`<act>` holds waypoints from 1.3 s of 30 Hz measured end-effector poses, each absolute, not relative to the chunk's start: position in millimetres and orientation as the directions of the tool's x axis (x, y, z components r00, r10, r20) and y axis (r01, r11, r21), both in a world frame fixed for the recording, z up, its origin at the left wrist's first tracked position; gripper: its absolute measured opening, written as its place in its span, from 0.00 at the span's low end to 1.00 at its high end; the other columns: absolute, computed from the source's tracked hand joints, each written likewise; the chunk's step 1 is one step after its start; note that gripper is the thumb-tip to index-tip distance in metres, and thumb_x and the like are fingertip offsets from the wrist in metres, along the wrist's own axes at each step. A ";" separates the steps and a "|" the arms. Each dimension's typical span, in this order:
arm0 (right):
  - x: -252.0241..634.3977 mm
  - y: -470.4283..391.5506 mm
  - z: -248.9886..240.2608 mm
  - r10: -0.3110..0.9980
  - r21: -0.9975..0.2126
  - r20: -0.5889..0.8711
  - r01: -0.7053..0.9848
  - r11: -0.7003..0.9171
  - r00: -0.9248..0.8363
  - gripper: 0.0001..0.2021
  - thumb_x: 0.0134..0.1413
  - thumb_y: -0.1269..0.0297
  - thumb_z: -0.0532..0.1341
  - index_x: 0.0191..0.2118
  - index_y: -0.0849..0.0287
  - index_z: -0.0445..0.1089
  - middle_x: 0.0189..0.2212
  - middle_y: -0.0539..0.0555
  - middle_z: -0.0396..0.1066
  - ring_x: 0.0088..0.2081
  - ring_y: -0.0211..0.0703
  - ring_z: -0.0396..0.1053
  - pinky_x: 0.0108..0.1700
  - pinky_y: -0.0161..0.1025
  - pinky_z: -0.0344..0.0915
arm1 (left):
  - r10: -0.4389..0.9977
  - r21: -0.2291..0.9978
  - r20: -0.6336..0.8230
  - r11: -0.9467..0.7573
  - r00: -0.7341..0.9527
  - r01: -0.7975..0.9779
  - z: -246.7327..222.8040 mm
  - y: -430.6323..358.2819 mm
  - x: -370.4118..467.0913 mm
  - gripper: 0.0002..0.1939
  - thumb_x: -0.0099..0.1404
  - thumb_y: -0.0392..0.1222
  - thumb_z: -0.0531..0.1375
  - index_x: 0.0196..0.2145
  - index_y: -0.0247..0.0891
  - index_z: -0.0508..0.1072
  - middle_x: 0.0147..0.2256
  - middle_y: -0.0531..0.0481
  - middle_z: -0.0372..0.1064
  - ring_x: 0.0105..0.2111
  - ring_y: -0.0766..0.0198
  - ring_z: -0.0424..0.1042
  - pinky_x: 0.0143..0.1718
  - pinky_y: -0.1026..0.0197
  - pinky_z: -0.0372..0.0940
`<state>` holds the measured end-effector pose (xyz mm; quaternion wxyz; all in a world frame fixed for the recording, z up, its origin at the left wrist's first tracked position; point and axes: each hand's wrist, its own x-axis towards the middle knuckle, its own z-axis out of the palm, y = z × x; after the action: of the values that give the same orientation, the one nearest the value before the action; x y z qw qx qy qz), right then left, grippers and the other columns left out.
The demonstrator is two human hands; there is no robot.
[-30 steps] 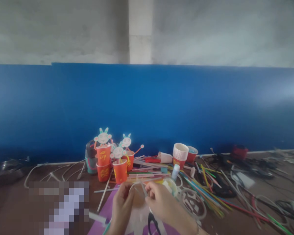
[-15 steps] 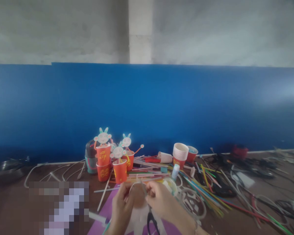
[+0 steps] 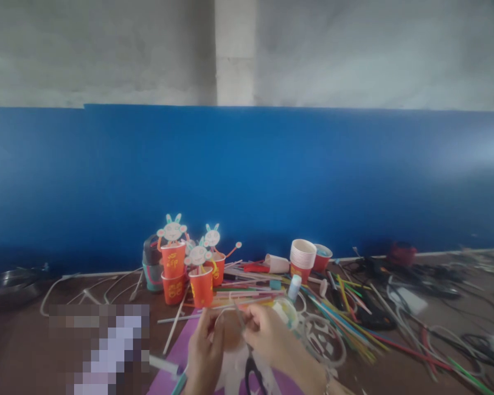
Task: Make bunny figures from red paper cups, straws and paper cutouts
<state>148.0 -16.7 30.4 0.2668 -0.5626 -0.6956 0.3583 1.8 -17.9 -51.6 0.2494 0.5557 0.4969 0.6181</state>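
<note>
The scissors have smooth black plastic handles and a grey metal-looking blade. 3 rabbit faces are matt paper; the stacked cups are smooth paper. The glue stick is plastic. The blue wall has a soft sheen; the brown tabletop looks matt.

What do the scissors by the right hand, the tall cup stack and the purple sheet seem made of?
Scissors: black loops, probably plastic; grey blade, likely metal. Cup stack: probably matt paper, from the pale rims and printed red outside. Purple sheet: flat, evenly coloured, perhaps paper or card; blur hides its finish.
</note>
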 end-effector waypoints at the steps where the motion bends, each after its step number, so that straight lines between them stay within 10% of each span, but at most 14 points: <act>1: 146.9 -16.6 28.3 0.975 -0.796 -0.018 0.594 0.120 -0.220 0.12 0.39 0.83 0.53 0.28 0.63 0.70 0.20 0.47 0.69 0.24 0.35 0.65 0.24 0.29 0.53 | 0.854 0.888 0.443 -0.377 -0.272 0.262 -53.2 -18.0 2.1 0.15 0.63 0.52 0.56 0.31 0.39 0.74 0.27 0.49 0.73 0.29 0.59 0.72 0.31 0.63 0.66; 14: 137.7 -27.9 12.1 0.979 -0.683 0.129 0.701 0.205 -0.160 0.17 0.44 0.81 0.54 0.39 0.60 0.71 0.36 0.56 0.76 0.41 0.46 0.72 0.43 0.35 0.61 | 0.866 0.861 0.415 -0.276 -0.279 0.427 -58.0 -19.6 -1.3 0.13 0.64 0.51 0.54 0.34 0.42 0.74 0.29 0.50 0.76 0.30 0.57 0.75 0.31 0.63 0.65; 25: 159.1 -6.3 28.5 0.944 -0.863 -0.175 0.506 -0.010 -0.279 0.11 0.41 0.77 0.55 0.32 0.60 0.69 0.17 0.42 0.62 0.16 0.31 0.56 0.17 0.28 0.49 | 0.876 0.875 0.451 -0.396 -0.171 0.279 -46.0 -19.0 2.7 0.13 0.64 0.50 0.56 0.34 0.39 0.74 0.32 0.47 0.75 0.34 0.58 0.74 0.36 0.62 0.67; 39: 163.0 -1.7 24.9 0.944 -0.833 -0.175 0.553 0.010 -0.281 0.08 0.39 0.78 0.57 0.26 0.58 0.64 0.14 0.40 0.59 0.17 0.30 0.55 0.22 0.28 0.51 | 0.940 0.941 0.267 -0.302 -0.214 -0.153 -47.2 -20.7 11.1 0.13 0.59 0.52 0.62 0.30 0.39 0.72 0.28 0.53 0.69 0.31 0.63 0.69 0.35 0.65 0.66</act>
<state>163.0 -1.7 24.9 0.2263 -0.5554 -0.6737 0.4318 11.1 -20.7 -47.2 0.4160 0.4688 0.4194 0.6567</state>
